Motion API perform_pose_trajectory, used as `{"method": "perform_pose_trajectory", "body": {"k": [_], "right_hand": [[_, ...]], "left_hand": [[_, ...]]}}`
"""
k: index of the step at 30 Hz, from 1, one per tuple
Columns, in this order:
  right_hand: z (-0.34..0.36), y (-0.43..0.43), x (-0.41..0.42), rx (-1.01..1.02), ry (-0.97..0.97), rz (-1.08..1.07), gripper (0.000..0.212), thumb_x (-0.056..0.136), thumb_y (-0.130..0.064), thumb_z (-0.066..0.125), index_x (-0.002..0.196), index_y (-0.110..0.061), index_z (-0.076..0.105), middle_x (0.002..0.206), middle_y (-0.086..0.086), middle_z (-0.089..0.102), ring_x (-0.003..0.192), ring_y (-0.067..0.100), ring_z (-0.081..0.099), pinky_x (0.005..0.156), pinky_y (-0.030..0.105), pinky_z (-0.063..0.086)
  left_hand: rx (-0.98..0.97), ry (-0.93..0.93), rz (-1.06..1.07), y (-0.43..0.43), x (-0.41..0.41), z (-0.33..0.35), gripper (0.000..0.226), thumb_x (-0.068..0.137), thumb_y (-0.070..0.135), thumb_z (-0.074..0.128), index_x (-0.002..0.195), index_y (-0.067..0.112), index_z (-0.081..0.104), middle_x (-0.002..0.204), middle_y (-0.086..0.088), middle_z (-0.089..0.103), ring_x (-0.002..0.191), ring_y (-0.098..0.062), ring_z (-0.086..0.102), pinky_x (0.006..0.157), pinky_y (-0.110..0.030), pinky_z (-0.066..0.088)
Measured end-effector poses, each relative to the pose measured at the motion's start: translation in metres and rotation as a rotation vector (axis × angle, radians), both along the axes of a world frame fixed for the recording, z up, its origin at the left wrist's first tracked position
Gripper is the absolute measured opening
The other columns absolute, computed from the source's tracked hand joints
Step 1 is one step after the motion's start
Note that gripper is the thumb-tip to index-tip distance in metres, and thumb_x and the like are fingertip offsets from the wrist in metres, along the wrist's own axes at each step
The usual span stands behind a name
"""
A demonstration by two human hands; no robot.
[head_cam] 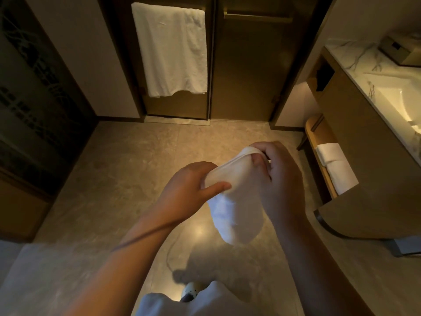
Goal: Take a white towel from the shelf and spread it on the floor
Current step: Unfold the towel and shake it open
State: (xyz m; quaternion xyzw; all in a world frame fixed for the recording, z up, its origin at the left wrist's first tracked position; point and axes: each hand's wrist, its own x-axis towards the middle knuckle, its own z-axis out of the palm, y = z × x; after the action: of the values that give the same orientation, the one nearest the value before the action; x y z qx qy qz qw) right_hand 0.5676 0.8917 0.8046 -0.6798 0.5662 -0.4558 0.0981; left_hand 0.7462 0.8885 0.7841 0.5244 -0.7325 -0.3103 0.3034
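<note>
**A:** What is nearest?

**B:** A shoe (193, 290) on the floor (109, 179), low in the view, below 2 bare forearms.

**A:** And the hands?

**B:** Both hold the towel (234, 213) in the air over the floor. The left hand (191, 185) pinches its upper edge, with the fingers (216, 187) curled round the cloth and the forefinger laid along it. The right hand (280, 179) grips the same edge a little higher, with fingers and thumb closed on a bunched corner.

**A:** How does the towel hang?

**B:** The edge runs taut between the 2 hands. The rest droops below them in a loose bunch, not spread out.

**A:** Where is the shelf?

**B:** To the right, past the right hand, low under the counter (360, 65). The shelf (316, 135) carries 2 folded towels (335, 165), one touching the other.

**A:** What is on the counter?

**B:** A lit sink (407, 103), and a box (401, 51) toward the far end.

**A:** And farthest off?

**B:** 2 dark doors in the back wall. A hung towel (173, 49) drapes over the bar on the left door. The right door has a bar (257, 17) of its own.
</note>
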Motion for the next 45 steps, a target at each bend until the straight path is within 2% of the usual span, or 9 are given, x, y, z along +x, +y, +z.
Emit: {"method": "perform_pose_trajectory", "body": {"k": [2, 6, 13, 21, 25, 27, 36, 41, 45], "right_hand": [[0.004, -0.002, -0.010, -0.021, -0.026, -0.034, 0.016, 0.094, -0.009, 0.052, 0.103, -0.011, 0.064, 0.098, -0.002, 0.063, 0.090, 0.010, 0.057, 0.077, 0.026, 0.047], [0.006, -0.005, -0.030, -0.020, -0.073, -0.107, 0.018, 0.096, -0.014, 0.050, 0.107, -0.012, 0.064, 0.102, -0.004, 0.063, 0.094, 0.010, 0.057, 0.080, 0.029, 0.049], [0.003, -0.006, -0.044, 0.060, -0.075, -0.151, 0.018, 0.097, -0.025, 0.051, 0.109, -0.021, 0.064, 0.102, -0.010, 0.063, 0.093, 0.006, 0.057, 0.077, 0.019, 0.045], [0.001, 0.000, -0.039, 0.144, -0.027, 0.097, 0.023, 0.096, -0.016, 0.052, 0.117, -0.019, 0.063, 0.113, -0.006, 0.059, 0.103, 0.003, 0.053, 0.086, 0.027, 0.048], [-0.002, 0.009, -0.026, 0.202, 0.115, 0.299, 0.041, 0.091, -0.042, 0.054, 0.128, -0.025, 0.054, 0.124, -0.016, 0.051, 0.116, 0.000, 0.042, 0.098, 0.011, 0.030], [-0.006, 0.008, -0.020, 0.225, 0.178, 0.297, 0.044, 0.090, -0.041, 0.057, 0.132, -0.030, 0.049, 0.122, -0.020, 0.047, 0.114, -0.003, 0.039, 0.095, 0.008, 0.029], [-0.016, 0.006, -0.011, 0.226, 0.170, 0.267, 0.015, 0.088, -0.034, 0.062, 0.100, -0.026, 0.059, 0.098, -0.015, 0.053, 0.090, 0.002, 0.048, 0.074, 0.026, 0.046], [-0.014, 0.004, -0.013, 0.121, 0.131, 0.190, 0.012, 0.089, -0.028, 0.062, 0.099, -0.023, 0.059, 0.097, -0.014, 0.053, 0.090, 0.005, 0.050, 0.075, 0.029, 0.048], [-0.006, 0.001, -0.018, 0.106, 0.076, 0.158, 0.012, 0.088, -0.024, 0.063, 0.099, -0.018, 0.062, 0.096, -0.010, 0.056, 0.090, 0.011, 0.053, 0.074, 0.039, 0.051]], "left_hand": [[0.010, -0.044, 0.012, 0.000, 0.002, -0.005, 0.010, 0.083, 0.043, 0.067, 0.083, 0.036, 0.060, 0.076, 0.016, 0.060, 0.073, 0.001, 0.056, 0.060, -0.016, 0.038], [0.074, -0.012, 0.040, 0.001, 0.008, -0.006, 0.013, 0.084, 0.039, 0.066, 0.089, 0.027, 0.070, 0.077, 0.012, 0.067, 0.071, -0.003, 0.060, 0.062, -0.027, 0.046], [0.108, 0.128, -0.006, 0.002, -0.004, 0.014, 0.009, 0.084, 0.035, 0.065, 0.087, 0.029, 0.071, 0.080, 0.016, 0.070, 0.075, -0.002, 0.065, 0.071, -0.030, 0.054], [0.024, 0.021, 0.032, 0.002, -0.017, 0.029, 0.018, 0.088, 0.035, 0.061, 0.091, 0.021, 0.071, 0.082, 0.007, 0.070, 0.077, -0.008, 0.064, 0.073, -0.040, 0.051], [-0.030, -0.051, 0.044, 0.002, -0.020, 0.029, 0.021, 0.089, 0.038, 0.061, 0.089, 0.018, 0.069, 0.076, 0.004, 0.066, 0.071, -0.010, 0.060, 0.068, -0.038, 0.048], [-0.045, -0.091, 0.019, 0.002, -0.020, 0.031, 0.023, 0.089, 0.041, 0.059, 0.090, 0.019, 0.068, 0.077, 0.004, 0.066, 0.072, -0.011, 0.059, 0.068, -0.037, 0.048], [-0.046, -0.207, 0.032, 0.009, -0.008, 0.032, 0.023, 0.082, 0.047, 0.063, 0.092, 0.028, 0.069, 0.080, 0.013, 0.064, 0.075, -0.003, 0.057, 0.069, -0.025, 0.047], [0.077, -0.033, 0.068, 0.016, 0.010, 0.040, 0.014, 0.077, 0.044, 0.066, 0.088, 0.037, 0.068, 0.084, 0.018, 0.069, 0.080, 0.002, 0.061, 0.070, -0.023, 0.050], [0.142, 0.129, 0.116, 0.022, 0.022, 0.041, 0.010, 0.080, 0.029, 0.071, 0.088, 0.025, 0.072, 0.082, 0.000, 0.072, 0.074, -0.019, 0.065, 0.069, -0.031, 0.050]]}}
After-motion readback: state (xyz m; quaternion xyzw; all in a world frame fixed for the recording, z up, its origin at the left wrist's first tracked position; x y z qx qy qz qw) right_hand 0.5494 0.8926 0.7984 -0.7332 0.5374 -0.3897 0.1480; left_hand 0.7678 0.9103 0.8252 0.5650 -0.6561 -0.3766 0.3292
